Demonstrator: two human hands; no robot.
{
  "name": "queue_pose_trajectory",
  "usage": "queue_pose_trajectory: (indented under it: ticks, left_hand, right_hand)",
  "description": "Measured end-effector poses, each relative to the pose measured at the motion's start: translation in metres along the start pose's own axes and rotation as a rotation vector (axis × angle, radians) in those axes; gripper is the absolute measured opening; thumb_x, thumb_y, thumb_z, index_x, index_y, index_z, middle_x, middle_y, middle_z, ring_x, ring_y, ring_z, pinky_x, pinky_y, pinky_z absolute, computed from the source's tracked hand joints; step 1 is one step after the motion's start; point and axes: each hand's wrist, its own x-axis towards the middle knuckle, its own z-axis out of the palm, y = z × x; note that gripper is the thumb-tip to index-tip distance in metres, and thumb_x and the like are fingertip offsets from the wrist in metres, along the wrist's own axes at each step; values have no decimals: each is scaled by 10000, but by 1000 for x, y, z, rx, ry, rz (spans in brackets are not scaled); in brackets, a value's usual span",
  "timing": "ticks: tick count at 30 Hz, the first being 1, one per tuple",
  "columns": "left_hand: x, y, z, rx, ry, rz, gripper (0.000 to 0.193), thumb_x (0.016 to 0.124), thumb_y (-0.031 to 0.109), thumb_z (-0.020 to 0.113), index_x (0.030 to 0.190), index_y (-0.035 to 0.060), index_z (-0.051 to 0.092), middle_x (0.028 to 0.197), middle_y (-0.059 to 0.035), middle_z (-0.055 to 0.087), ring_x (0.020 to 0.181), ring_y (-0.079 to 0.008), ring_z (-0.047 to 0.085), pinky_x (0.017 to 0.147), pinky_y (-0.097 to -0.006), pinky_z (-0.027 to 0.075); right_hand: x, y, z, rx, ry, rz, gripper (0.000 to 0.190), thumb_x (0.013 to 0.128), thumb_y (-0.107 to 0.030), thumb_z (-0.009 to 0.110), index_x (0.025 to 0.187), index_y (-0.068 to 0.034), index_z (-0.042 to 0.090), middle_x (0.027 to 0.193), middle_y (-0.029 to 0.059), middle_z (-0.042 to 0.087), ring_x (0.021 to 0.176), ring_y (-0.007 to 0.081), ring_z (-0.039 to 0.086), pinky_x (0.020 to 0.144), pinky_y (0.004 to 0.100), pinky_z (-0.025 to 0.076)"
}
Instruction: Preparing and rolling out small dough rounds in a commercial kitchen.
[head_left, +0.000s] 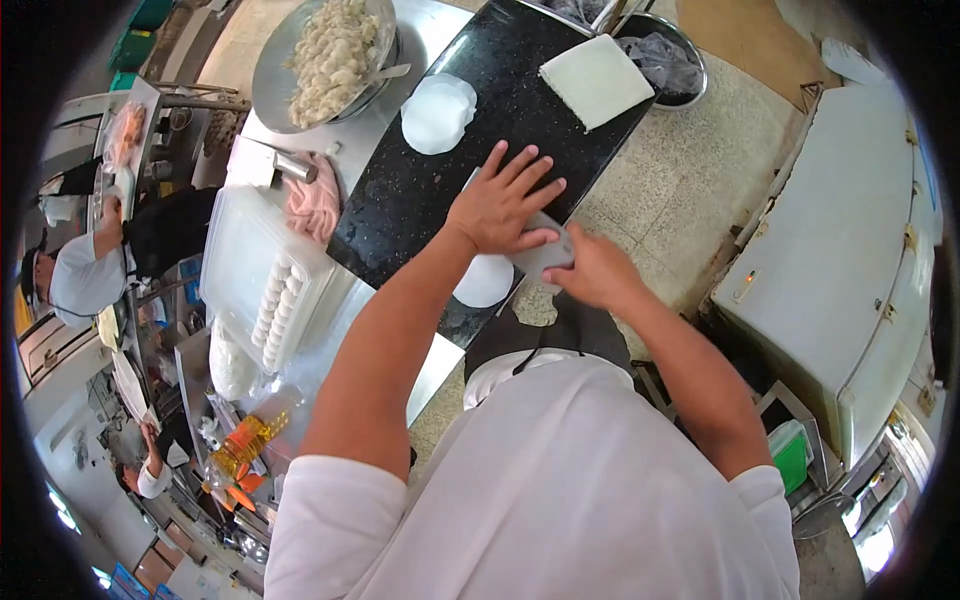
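My right hand (600, 266) grips the near end of a broad flat metal blade (541, 262), which looks like a cleaver. Spread flat on top of the blade is my left hand (510, 199), palm down with its fingers apart. Whatever lies under the blade is hidden. Close by, a thin round white wrapper (484, 281) rests on the black stone board (397, 202), partly covered by my left forearm. Farther up the board lie several overlapping round wrappers (439, 112). A white square pad, perhaps folded cloth (598, 82), sits near the board's far right corner.
A metal bowl of pale shrimp-like filling (334, 67) holds a spoon. Left are a metal-handled tool (296, 166), a pink cloth (315, 199), a plastic box (240, 247) with white dough balls (277, 307), and an oil bottle (247, 442). A white chest freezer (810, 240) stands right. Two people work far left.
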Motion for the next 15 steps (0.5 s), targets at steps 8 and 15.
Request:
queue_pose_trajectory:
  ticks: [8, 15]
  left_hand:
    - [-29, 40, -1, -64, -85, 115, 702, 911, 700, 586, 1453, 254, 601, 1557, -62, 518, 1549, -344, 331, 1272, -651, 109]
    - [10, -18, -19, 67, 341, 28, 700, 873, 609, 702, 1456, 241, 586, 1461, -101, 579, 1430, -356, 471, 1210, -619, 277]
  right_hand:
    - [-43, 6, 49, 73, -15, 128, 625, 802, -411, 846, 1181, -4, 560, 987, 262, 734, 970, 488, 705, 820, 574, 554]
    - [-3, -19, 13, -61, 212, 72, 623, 830, -361, 835, 1201, -3, 485, 968, 299, 718, 951, 514, 695, 811, 581, 546]
